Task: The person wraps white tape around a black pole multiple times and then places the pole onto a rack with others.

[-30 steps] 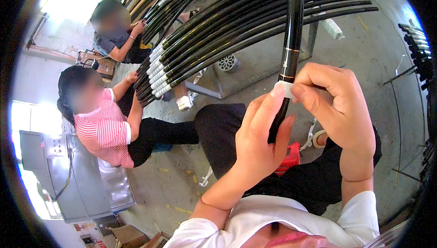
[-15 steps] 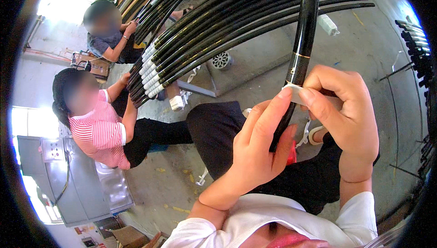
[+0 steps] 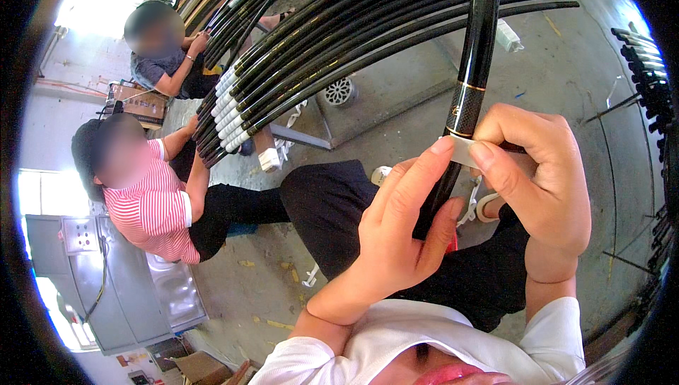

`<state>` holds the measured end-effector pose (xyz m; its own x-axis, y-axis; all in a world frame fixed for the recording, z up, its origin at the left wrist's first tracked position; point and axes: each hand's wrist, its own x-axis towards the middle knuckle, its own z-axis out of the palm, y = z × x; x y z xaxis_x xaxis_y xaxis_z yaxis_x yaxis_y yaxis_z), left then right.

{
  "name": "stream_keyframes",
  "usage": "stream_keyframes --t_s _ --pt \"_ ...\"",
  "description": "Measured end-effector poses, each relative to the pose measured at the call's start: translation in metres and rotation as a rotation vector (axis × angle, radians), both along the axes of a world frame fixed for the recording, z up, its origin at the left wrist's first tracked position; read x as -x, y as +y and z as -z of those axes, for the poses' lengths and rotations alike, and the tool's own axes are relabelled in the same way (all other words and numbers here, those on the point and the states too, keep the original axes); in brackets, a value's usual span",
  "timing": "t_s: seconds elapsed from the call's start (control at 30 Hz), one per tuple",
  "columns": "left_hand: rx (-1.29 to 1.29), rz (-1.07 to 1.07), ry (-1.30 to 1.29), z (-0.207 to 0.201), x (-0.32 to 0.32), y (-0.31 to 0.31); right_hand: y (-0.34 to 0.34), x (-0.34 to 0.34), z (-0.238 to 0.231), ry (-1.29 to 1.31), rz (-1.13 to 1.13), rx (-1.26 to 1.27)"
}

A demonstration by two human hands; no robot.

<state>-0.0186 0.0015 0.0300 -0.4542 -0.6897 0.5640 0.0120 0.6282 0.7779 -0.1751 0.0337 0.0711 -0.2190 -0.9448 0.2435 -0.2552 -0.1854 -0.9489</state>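
A glossy black pole (image 3: 477, 45) with thin gold rings slants up in front of me to the top of the view. My left hand (image 3: 399, 233) is closed round its lower part, the index fingertip pressing a white strip (image 3: 463, 150) against it. That strip, which looks like tape, lies across the pole just below a gold ring. Its right part is pinched between the thumb and fingers of my right hand (image 3: 544, 187), close beside the pole. The pole's lowest end is hidden behind my left hand.
Many black poles (image 3: 339, 49) with white-wrapped ends rest on a stand ahead. A person in a striped shirt (image 3: 152, 205) sits left, another person (image 3: 166, 67) beyond. A round openwork container (image 3: 340, 92) is on the floor; more poles (image 3: 647, 74) line the right.
Both hands keep their hold, and the strip sits at nearly the same spot on the pole. The striped-shirt person's head has moved left. The surroundings have shifted slightly in view.
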Motion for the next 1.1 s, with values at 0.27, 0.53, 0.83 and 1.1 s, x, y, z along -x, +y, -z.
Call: stream_keyframes --t_s 0.27,0.53,0.83,1.1 --pt "0.000 0.010 -0.057 -0.004 -0.005 0.001 0.001 -0.003 -0.003 -0.055 0.006 -0.038" --pt "-0.125 0.001 -0.097 -0.007 -0.005 0.006 0.002 -0.003 -0.002 -0.034 0.014 -0.022" --pt "-0.159 -0.006 -0.033 -0.004 -0.005 0.008 0.002 -0.004 0.000 -0.048 0.007 -0.007" --pt "-0.327 0.018 0.047 -0.003 -0.005 0.011 0.003 0.000 -0.006 -0.075 -0.020 -0.058"
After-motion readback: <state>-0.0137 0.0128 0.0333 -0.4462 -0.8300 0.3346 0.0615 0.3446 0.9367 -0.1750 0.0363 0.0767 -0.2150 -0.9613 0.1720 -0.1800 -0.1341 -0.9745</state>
